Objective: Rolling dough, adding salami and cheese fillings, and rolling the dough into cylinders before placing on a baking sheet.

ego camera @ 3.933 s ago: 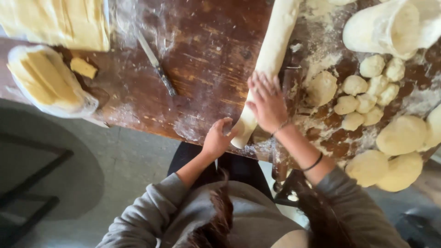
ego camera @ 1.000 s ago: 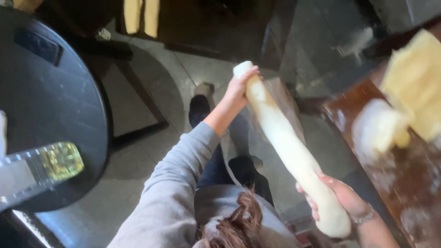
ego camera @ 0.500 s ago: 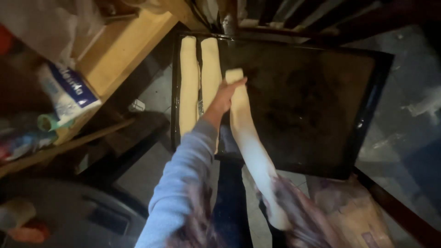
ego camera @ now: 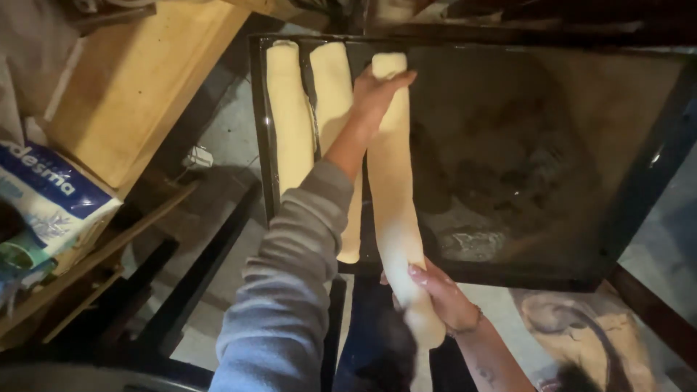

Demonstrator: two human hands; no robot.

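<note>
A long pale roll of dough (ego camera: 396, 189) stretches over a large dark baking tray (ego camera: 523, 156). My left hand (ego camera: 377, 87) grips the roll's far end near the tray's back edge. My right hand (ego camera: 443, 294) holds the near end, which hangs past the tray's front rim. Two more dough rolls lie side by side along the tray's left part: one at the far left (ego camera: 290, 120), one beside it (ego camera: 335, 94), partly hidden by my grey-sleeved left arm.
The tray's right part is bare and greasy. A pale wooden board or shelf (ego camera: 138, 80) stands at the left, with a blue and white paper bag (ego camera: 51, 199) below it. Dark frame bars (ego camera: 196, 283) and floor lie under the tray.
I turned from the floured table carrying the dough roll with both hands. The roll has come down over the tray beside the two others, and the view has moved closer.
</note>
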